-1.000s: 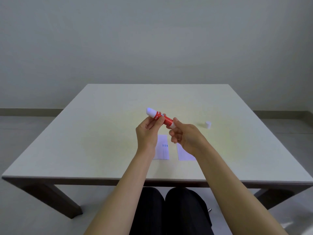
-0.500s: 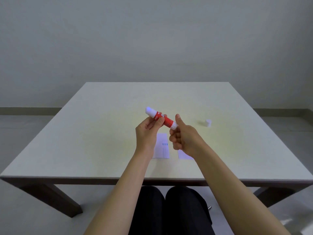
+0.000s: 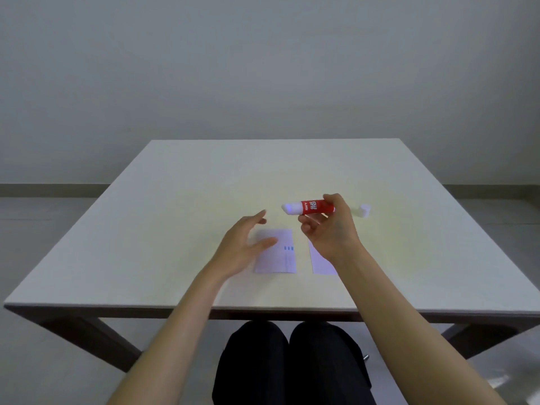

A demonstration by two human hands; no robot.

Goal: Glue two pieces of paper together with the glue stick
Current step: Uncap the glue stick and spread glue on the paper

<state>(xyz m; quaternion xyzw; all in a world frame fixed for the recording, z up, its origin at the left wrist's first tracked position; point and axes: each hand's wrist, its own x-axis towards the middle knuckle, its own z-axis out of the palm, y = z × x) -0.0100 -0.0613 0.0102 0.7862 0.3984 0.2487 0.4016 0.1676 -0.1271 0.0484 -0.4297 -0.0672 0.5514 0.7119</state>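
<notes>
My right hand (image 3: 328,229) holds a red and white glue stick (image 3: 309,207) level above the table, its uncapped white tip pointing left. My left hand (image 3: 242,247) is open with fingers spread, hovering over the left edge of a white paper slip (image 3: 279,252) that has small blue marks. A second white paper slip (image 3: 320,263) lies to its right, partly hidden by my right wrist. The glue stick's white cap (image 3: 363,211) stands on the table to the right of my right hand.
The pale square table (image 3: 175,229) fills the view, with its front edge near my knees. A grey wall stands behind it and grey floor lies on both sides.
My left hand has let go of the glue stick and dropped down over the left paper. My right hand alone now holds the stick, shifted right and turned level.
</notes>
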